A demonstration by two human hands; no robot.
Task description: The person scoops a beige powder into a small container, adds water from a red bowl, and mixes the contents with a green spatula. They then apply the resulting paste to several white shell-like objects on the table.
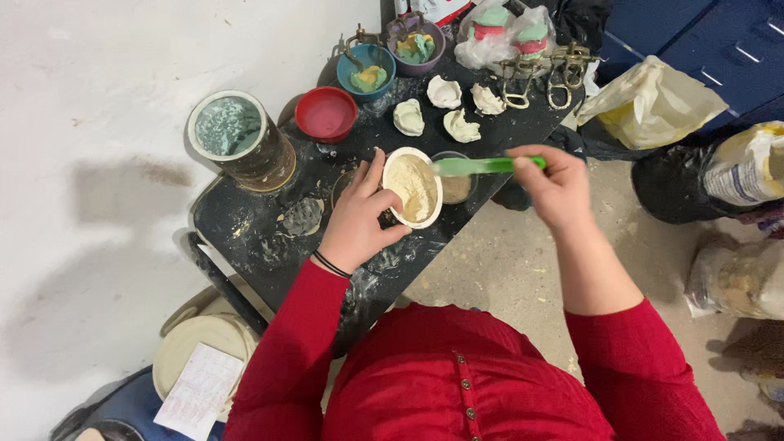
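while the left hand [357, 222] wraps its grip around a small white bowl of pale tan powder [413, 187], thumb on the near rim and fingers curled along the far side, the bowl sits tilted near the middle of the dark, dust-streaked bench [245, 220]. the right hand [557, 186] comes in from three o'clock with its grip pinched closed on the handle of a flat green plastic spatula [482, 166], whose blade reaches to the bowl's rim at about two o'clock. just beyond the bowl, under the blade, stands a small clear cup with tan contents [457, 186].

at ten o'clock from the bowl stands a red round bowl [326, 113], and farther out at nine to ten o'clock a tall tin filled with pale green powder [230, 128]. at twelve o'clock lie four white moulded lumps [445, 110], with a blue bowl [367, 71] and a purple bowl [416, 45] of coloured dough behind them. at one o'clock rest brass-coloured wire tools [539, 77] and a clear bag of green and pink pieces [506, 33]. a grey lump [303, 216] lies at eight o'clock from the bowl, touching the bench. both sleeves are red, and a black band circles the left wrist.
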